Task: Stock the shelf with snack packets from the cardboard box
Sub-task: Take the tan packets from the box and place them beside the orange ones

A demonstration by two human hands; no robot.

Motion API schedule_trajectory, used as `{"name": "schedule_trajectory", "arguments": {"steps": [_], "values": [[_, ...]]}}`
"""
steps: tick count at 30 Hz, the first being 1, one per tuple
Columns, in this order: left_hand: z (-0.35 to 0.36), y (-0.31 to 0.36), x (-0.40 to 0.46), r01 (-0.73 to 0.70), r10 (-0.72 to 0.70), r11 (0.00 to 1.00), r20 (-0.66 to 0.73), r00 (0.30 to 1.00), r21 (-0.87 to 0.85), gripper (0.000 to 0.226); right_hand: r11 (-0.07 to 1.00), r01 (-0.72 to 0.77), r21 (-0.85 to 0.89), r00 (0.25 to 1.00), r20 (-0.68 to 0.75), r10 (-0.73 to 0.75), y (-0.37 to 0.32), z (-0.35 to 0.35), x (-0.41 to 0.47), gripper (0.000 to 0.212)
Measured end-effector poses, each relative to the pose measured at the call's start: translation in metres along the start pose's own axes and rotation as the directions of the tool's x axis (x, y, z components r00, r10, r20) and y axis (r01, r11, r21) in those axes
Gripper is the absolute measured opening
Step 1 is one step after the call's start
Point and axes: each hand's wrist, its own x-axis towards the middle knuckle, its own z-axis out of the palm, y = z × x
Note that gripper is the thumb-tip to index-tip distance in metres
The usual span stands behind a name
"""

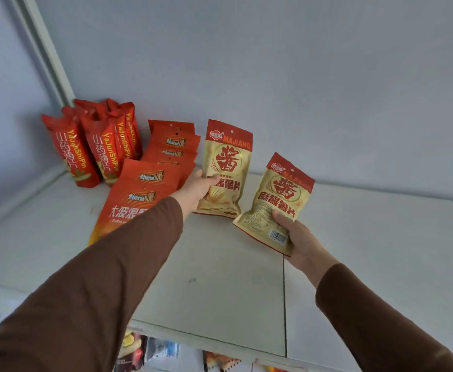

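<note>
Two hands, each holding a snack packet over a white shelf point(220, 277).

At centre frame the left hand point(195, 190) grips a beige-and-red packet point(228, 162) by its lower left side, thumb across the front; the packet stands nearly upright with its bottom edge on or just above the shelf, which of the two cannot be told. To the right and lower, the right hand point(297, 237) grips a second packet point(279, 200) of the same kind by its bottom corner, tilted and clear of the shelf. Left of centre, a row of orange packets point(166, 154) lies overlapping, reaching toward the back wall point(300, 76). At upper left, red bags point(96, 146) stand in the corner. Both forearms wear brown sleeves point(99, 277). More packets point(150, 350) show under the shelf's front edge, at bottom frame.
</note>
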Motion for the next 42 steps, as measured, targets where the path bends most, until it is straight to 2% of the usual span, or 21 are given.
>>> {"name": "schedule_trajectory", "arguments": {"steps": [6, 11, 19, 25, 32, 37, 42], "values": [[-0.009, 0.003, 0.073, 0.012, -0.012, 1.000, 0.033, 0.999, -0.006, 0.035, 1.000, -0.009, 0.000, 0.999, -0.046, 0.009, 0.000, 0.019, 0.043, 0.044], [-0.012, -0.003, 0.097, 0.014, -0.015, 1.000, 0.059, 0.998, 0.016, 0.038, 1.000, 0.009, -0.006, 0.999, -0.037, -0.009, -0.006, 0.038, 0.068, 0.044], [-0.023, -0.003, 0.107, -0.061, 0.064, 0.995, -0.032, 0.997, 0.075, 0.035, 0.999, 0.025, -0.035, 1.000, -0.008, -0.025, -0.009, 0.056, 0.090, 0.043], [-0.023, -0.002, 0.117, -0.065, 0.064, 0.997, -0.013, 0.998, -0.051, 0.031, 0.994, 0.100, -0.042, 0.995, 0.031, -0.099, -0.011, 0.060, 0.097, 0.041], [-0.008, -0.004, 0.131, 0.052, -0.061, 0.996, -0.128, 0.990, -0.070, 0.030, 0.990, 0.113, -0.088, 0.993, 0.054, -0.108, -0.015, 0.053, 0.101, 0.039], [-0.001, -0.001, 0.127, 0.077, -0.073, 0.997, -0.193, 0.978, 0.013, 0.039, 0.990, 0.108, -0.086, 0.992, 0.074, -0.101, -0.013, 0.050, 0.100, 0.035], [0.003, 0.006, 0.117, 0.066, -0.047, 0.995, -0.242, 0.969, 0.071, 0.064, 0.991, 0.106, -0.086, 0.993, 0.055, -0.102, -0.010, 0.050, 0.100, 0.035]]}}
